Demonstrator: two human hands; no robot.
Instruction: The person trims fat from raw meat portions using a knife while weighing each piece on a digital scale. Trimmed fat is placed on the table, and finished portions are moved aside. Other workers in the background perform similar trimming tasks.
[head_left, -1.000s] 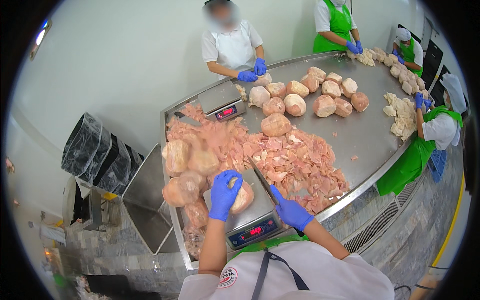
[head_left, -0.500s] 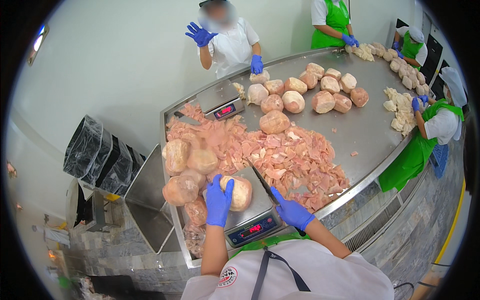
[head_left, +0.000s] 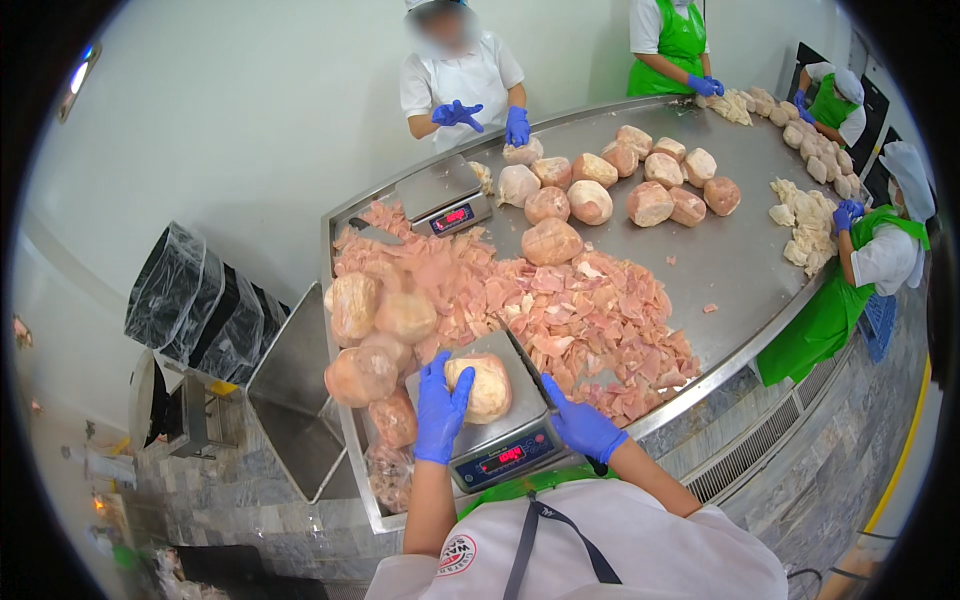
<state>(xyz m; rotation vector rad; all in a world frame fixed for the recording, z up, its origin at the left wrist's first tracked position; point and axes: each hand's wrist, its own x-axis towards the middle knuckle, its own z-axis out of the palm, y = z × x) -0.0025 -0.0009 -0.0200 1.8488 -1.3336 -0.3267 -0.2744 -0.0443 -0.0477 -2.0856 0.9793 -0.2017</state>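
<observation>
A rounded ball of pale pink meat [head_left: 484, 388] rests on the steel plate of the near scale [head_left: 503, 455], whose red display is lit. My left hand [head_left: 441, 407], in a blue glove, grips its left side, the thumb lying across the front. At the scale's right edge my right hand [head_left: 588, 421], also gloved, is closed round a knife [head_left: 528, 363]. The dark blade points away from me along the scale's edge, and the handle's end shows below my palm. Several meat balls [head_left: 361, 378] are stacked left of the scale, some blurred by a smear.
Loose meat slices [head_left: 610, 330] cover much of the near steel table [head_left: 735, 300]. More meat balls [head_left: 592, 203] sit beyond, beside a second scale [head_left: 452, 218] and another knife [head_left: 376, 231]. Co-workers stand along the far and right edges. A steel bin [head_left: 290, 400] adjoins the left side.
The meat ball has shifted slightly right on the scale, with my left hand following. Across the table, a co-worker's raised gloved hand has come down. My right hand stays in place.
</observation>
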